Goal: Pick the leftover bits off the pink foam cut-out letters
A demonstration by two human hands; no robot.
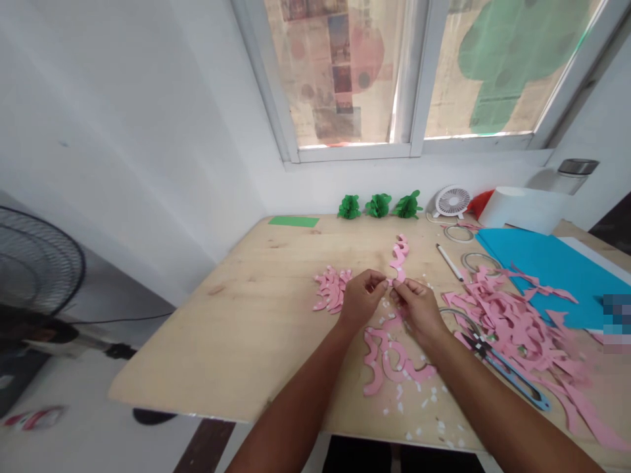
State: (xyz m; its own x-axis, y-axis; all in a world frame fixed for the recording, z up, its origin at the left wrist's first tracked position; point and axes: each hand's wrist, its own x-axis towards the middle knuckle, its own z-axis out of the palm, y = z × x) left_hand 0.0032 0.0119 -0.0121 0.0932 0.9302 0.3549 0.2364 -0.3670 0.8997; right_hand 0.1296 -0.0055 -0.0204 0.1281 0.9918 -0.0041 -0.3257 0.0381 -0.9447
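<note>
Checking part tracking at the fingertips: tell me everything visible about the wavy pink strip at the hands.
The wavy pink strip looks like matte paper or thin foam, cut in rounded, alternating curves. It runs away from the person in a winding line, its far portion apparently lying on the wooden table. Its near end sits at the pinched fingertips of the left hand and right hand, which partly hide it. Whether it is one piece or several joined, I can't tell.

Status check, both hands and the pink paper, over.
Left hand, right hand: fingertips close together, at near end of wavy pink strip. Pink curls nearer body. Pink scraps, blue-handled tool to right.
</note>
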